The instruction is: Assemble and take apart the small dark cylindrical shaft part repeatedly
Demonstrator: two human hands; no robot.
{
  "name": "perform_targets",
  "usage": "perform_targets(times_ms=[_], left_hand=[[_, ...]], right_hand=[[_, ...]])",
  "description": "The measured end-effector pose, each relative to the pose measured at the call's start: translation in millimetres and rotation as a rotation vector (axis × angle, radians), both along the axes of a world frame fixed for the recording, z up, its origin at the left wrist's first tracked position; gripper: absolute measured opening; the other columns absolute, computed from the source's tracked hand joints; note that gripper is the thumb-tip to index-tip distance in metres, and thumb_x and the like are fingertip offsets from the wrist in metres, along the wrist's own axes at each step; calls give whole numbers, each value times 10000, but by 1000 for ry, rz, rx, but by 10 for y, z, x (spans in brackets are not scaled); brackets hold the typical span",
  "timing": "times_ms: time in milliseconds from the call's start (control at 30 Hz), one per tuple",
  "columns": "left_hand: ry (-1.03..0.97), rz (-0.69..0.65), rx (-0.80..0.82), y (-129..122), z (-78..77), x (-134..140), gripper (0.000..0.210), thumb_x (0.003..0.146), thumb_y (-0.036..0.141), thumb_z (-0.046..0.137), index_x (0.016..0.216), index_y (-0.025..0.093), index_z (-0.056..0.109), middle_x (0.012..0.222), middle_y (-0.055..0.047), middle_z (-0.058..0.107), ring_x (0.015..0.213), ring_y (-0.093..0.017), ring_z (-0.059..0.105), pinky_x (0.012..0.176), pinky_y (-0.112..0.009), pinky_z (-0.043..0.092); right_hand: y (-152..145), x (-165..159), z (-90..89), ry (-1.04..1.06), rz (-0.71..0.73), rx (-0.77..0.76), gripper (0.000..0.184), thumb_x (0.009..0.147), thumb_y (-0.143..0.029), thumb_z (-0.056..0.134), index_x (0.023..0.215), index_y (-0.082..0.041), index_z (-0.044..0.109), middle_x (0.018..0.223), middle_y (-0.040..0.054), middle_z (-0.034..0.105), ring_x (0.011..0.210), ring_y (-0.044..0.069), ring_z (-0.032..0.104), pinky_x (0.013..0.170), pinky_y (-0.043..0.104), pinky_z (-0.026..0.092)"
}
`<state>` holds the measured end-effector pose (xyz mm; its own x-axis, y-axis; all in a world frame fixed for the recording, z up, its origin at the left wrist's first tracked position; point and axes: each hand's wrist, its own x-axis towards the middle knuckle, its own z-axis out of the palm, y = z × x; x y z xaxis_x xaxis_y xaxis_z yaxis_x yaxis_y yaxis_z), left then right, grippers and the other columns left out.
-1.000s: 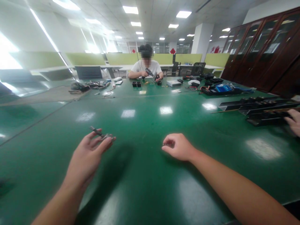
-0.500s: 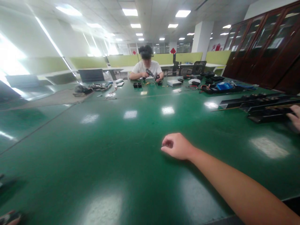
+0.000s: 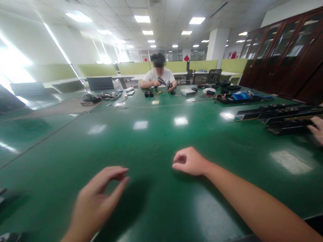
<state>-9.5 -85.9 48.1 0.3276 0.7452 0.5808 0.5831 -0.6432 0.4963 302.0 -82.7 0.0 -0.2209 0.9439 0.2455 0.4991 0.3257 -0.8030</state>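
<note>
My right hand [image 3: 190,161] rests low over the green table [image 3: 141,148], right of the middle. Its fingers are curled toward the thumb, and a small dark bit shows at the fingertips, too small to name. My left hand [image 3: 97,198] hovers over the table at the lower left of centre, its shadow falling to the right. The thumb and bent fingers point toward my right hand with a narrow gap between their tips. I see no thing in that gap. A metallic object [image 3: 11,237] is partly cut off at the bottom left corner.
Across the table a person [image 3: 158,75] in a white shirt holds a power drill [image 3: 161,81]. Black metal channels [image 3: 285,127] lie at the right, where another person's hand [image 3: 316,129] reaches in. Tools and a blue bundle [image 3: 241,96] lie beyond; clutter sits far left.
My left hand has come up from the bottom left corner toward the middle of the table. My right hand stays nearly in place. The view has tipped slightly upward.
</note>
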Motion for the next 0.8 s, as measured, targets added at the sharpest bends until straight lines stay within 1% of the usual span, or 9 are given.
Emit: perform_targets(times_ms=[67,133,233,300,433,500,600,700,800], left_hand=[[105,-232,-77,48,-95,388,179,878,248,601,1048,255,656,951,-33,670,800,-169,644,731,-277,562],[181,-384,-116,58,-166,743,281,873,175,573,1139,249,617,1048,-55,652,885,-173,640,792,-290,564],[286,-507,-75,60,-235,1073,399,830,122,597,1210,240,571,1198,-88,607,1062,-212,607,907,-341,544],[305,-520,-35,80,-263,1153,333,838,104,572,1149,222,590,1133,-85,625,1016,-208,613,869,-332,544],[304,-468,-3,130,-294,1149,175,895,125,506,981,199,639,916,-56,641,839,-182,615,742,-288,530],[320,-454,2,139,-300,1116,198,911,134,490,1005,202,651,930,-58,650,854,-183,623,755,-283,531],[308,-399,13,143,-285,1001,273,935,153,466,1127,217,648,993,-67,660,896,-179,639,792,-274,541],[237,-271,30,135,-213,727,242,945,229,502,1115,246,675,1017,-57,664,894,-176,656,799,-268,554],[88,-77,43,82,-89,312,158,904,326,614,1029,283,702,1038,-29,688,928,-202,668,847,-299,563]], right_hand=[[-10,-4,15,35,62,-42,125,747,-270,728,743,-146,710,658,5,666,571,113,569,544,209,419],[-12,0,35,43,121,-70,142,744,-284,734,745,-144,714,642,-8,644,572,110,550,542,205,407],[2,22,60,56,201,-117,184,747,-313,733,712,-135,701,618,-30,596,583,104,515,539,198,383],[12,39,66,67,239,-165,231,747,-336,734,665,-127,678,596,-42,554,573,96,483,529,194,363],[15,48,46,65,240,-230,267,737,-368,753,654,-124,682,558,-55,517,535,83,439,499,193,319],[10,39,25,80,239,-236,264,746,-385,751,711,-126,715,576,-47,556,539,88,461,500,194,327],[7,21,-3,88,237,-221,254,773,-386,731,767,-133,741,624,-22,626,560,100,512,526,201,370],[9,13,-10,9,202,-197,235,766,-383,740,784,-149,763,641,-1,666,568,114,548,526,207,386],[2,12,2,-47,207,-167,231,770,-390,742,792,-162,773,658,9,683,572,117,566,528,209,395]])
